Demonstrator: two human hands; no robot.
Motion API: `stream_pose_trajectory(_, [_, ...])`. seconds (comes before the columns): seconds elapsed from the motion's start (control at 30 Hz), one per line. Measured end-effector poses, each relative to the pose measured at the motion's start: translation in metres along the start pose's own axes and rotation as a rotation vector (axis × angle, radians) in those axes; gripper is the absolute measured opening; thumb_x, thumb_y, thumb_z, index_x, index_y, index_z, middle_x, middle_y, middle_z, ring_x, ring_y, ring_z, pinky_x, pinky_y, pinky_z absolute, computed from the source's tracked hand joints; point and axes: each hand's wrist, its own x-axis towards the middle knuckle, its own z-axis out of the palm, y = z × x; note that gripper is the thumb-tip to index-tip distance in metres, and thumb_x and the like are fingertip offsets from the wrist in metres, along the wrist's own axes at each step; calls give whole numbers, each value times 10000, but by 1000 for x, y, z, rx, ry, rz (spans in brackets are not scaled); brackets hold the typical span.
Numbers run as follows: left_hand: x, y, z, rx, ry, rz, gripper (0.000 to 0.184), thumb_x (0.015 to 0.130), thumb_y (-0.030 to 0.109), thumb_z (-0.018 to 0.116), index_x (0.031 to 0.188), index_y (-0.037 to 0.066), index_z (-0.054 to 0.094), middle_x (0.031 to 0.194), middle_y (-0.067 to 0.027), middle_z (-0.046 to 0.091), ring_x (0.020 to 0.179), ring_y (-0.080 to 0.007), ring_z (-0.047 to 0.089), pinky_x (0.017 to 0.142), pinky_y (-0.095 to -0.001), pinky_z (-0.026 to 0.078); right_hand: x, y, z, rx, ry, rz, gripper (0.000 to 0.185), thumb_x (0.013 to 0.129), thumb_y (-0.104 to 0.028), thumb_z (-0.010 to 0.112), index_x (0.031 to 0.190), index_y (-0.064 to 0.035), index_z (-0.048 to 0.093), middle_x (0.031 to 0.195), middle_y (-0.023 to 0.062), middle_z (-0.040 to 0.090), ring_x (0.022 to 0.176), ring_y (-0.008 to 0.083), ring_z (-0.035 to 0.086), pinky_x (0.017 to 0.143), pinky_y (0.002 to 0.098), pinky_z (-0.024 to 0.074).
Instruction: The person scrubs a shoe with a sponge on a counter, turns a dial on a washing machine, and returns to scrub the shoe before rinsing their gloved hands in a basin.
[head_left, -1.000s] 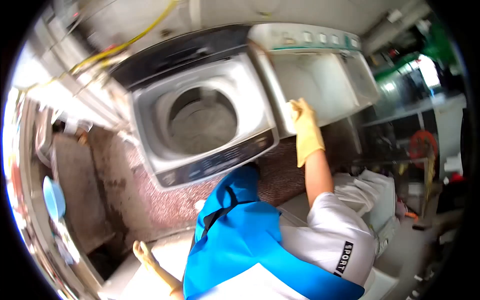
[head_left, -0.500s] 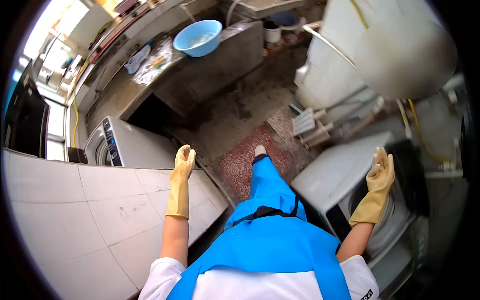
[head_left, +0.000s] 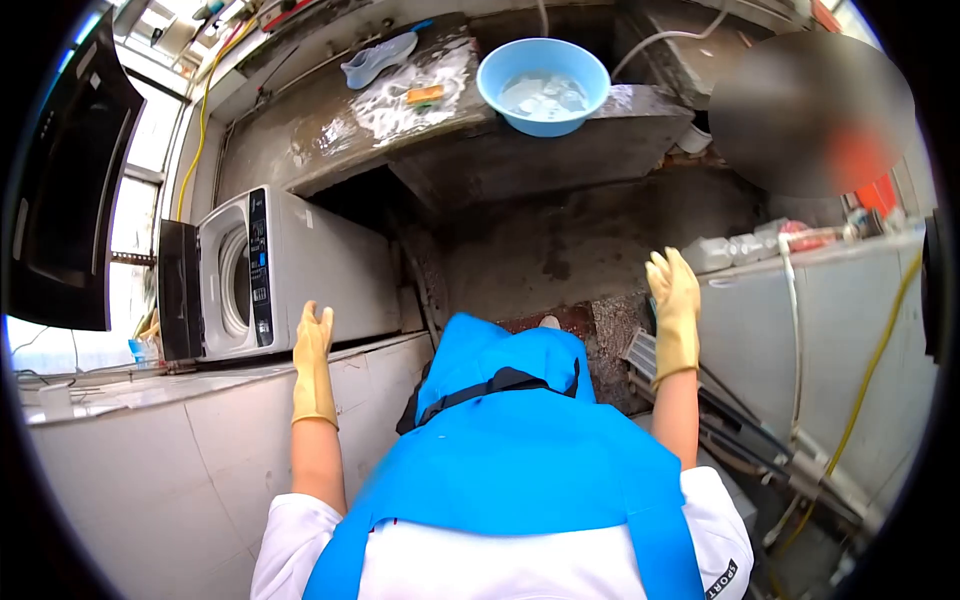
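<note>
My left hand (head_left: 314,355) wears a yellow rubber glove and is raised above the tiled counter, in front of the washing machine (head_left: 325,265). Its fingers are extended and hold nothing. My right hand (head_left: 676,310), gloved the same way, is lifted near the tiled wall on the right, fingers stretched and a little apart, touching nothing. Farther ahead, a light-blue basin (head_left: 545,126) with water and suds sits on the concrete ledge. Left of it lie an orange-yellow sponge (head_left: 425,95) amid white foam (head_left: 385,115) and a grey-blue shoe-shaped item (head_left: 380,60).
The white-tiled counter (head_left: 130,460) runs along my left, below a black panel-like appliance (head_left: 75,180). On the right are a tiled partition (head_left: 840,330), plastic bottles (head_left: 740,248), a yellow hose (head_left: 880,350) and pipes. Concrete floor (head_left: 530,245) lies ahead, dark and wet-looking.
I have stepped forward and turned, so the basin, sponge and washing machine appear nearer. The machine on the right has left view. Both hands stay raised and open.
</note>
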Motion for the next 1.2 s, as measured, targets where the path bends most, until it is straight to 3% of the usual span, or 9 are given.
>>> stream_pose_trajectory(0.27, [173, 48, -14, -43, 57, 125, 630, 1027, 478, 550, 1564, 166, 438, 1575, -101, 519, 1431, -336, 497, 1164, -469, 416, 55, 2, 264, -554, -415, -177, 565, 1037, -364, 661, 1491, -59, 519, 1398, 137, 621, 1251, 218, 633, 1061, 335, 505])
stream_pose_trajectory(0.37, [281, 129, -24, -176, 97, 351, 554, 1021, 423, 592, 1497, 147, 524, 1486, -122, 599, 1362, -349, 562, 1123, -442, 458, 109, 39, 341, -1267, -653, -1045, 554, 1051, -289, 640, 1526, -59, 473, 1461, 178, 578, 1360, 281, 573, 1112, 362, 472])
stream_pose_trajectory(0.4, [325, 157, -23, -198, 124, 420, 519, 1019, 401, 609, 1465, 140, 562, 1451, -131, 626, 1338, -354, 581, 1106, -428, 474, 104, 40, 394, -768, -520, -367, 581, 1031, -257, 661, 1537, -59, 455, 1479, 195, 565, 1370, 316, 567, 1123, 391, 467])
stream_pose_trajectory(0.53, [496, 265, -11, -328, 248, 859, 322, 1026, 312, 609, 1251, 89, 668, 1264, -156, 706, 1187, -375, 656, 1008, -437, 526, 185, 97, 515, -1154, -553, -635, 657, 987, -248, 672, 1554, -40, 413, 1468, 257, 561, 1381, 395, 529, 1135, 451, 448])
stream_pose_trajectory(0.8, [767, 444, 48, 387, -198, 466, 294, 1048, 340, 573, 1213, 153, 730, 1230, -84, 751, 1111, -351, 711, 925, -456, 570, 256, 145, 647, -1773, -545, -772, 703, 956, -179, 611, 1606, -96, 356, 1546, 162, 470, 1417, 368, 462, 1123, 468, 442])
stream_pose_trajectory(0.9, [802, 451, 71, 498, -527, 682, 415, 1012, 405, 620, 1265, 92, 722, 1245, -120, 744, 1131, -325, 717, 927, -421, 567, 270, 162, 661, -1968, -631, -722, 659, 979, -181, 578, 1604, -123, 374, 1570, 171, 453, 1447, 355, 441, 1132, 473, 422])
stream_pose_trajectory(1.0, [741, 482, 17, -4, -529, 208, 381, 972, 378, 673, 1302, 193, 716, 1223, -117, 738, 1154, -310, 711, 938, -396, 554, 277, 164, 668, -2044, -671, -642, 579, 993, -199, 565, 1554, -119, 445, 1503, 183, 523, 1401, 333, 498, 1104, 460, 428])
stream_pose_trajectory(1.03, [721, 483, -8, 605, -453, 798, 534, 903, 128, 677, 1416, 251, 592, 1330, -124, 694, 1221, -344, 665, 1016, -421, 547, 279, 162, 668, -2007, -703, -620, 556, 993, -206, 566, 1531, -109, 465, 1452, 170, 562, 1362, 326, 529, 1089, 461, 435])
stream_pose_trajectory(1.2, [723, 468, 26, 501, -327, 723, 421, 893, 182, 709, 1297, 298, 694, 1320, -147, 695, 1250, -377, 638, 1052, -406, 524, 289, 172, 657, -1945, -694, -767, 528, 993, -222, 567, 1499, -91, 487, 1303, 147, 653, 1240, 306, 612, 1043, 462, 460])
